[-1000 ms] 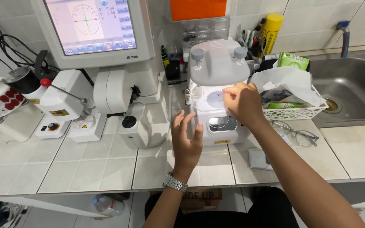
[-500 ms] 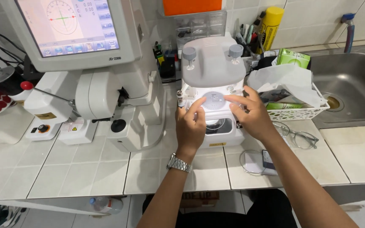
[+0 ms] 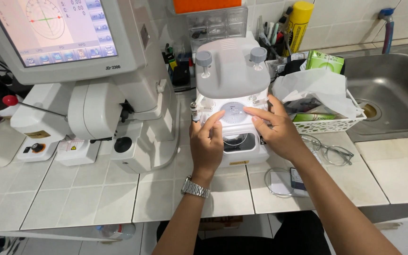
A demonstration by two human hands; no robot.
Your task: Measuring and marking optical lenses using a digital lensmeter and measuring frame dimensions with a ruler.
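Matt white and grey plastic lens device [image 3: 234, 89], brushed steel sink [image 3: 393, 89], glossy white tiled counter [image 3: 95, 198], polished metal wristwatch [image 3: 195, 188], crumpled white paper [image 3: 315, 85]

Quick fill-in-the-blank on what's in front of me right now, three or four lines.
1. Both hands, the left hand and the right hand, touch the round ____ disc on the white machine.
2. The wristwatch sits on the ____ wrist.
3. The eyeglasses lie in front of the white ____.
4. The steel sink is on the ____ side.

Missing words: grey; left; basket; right
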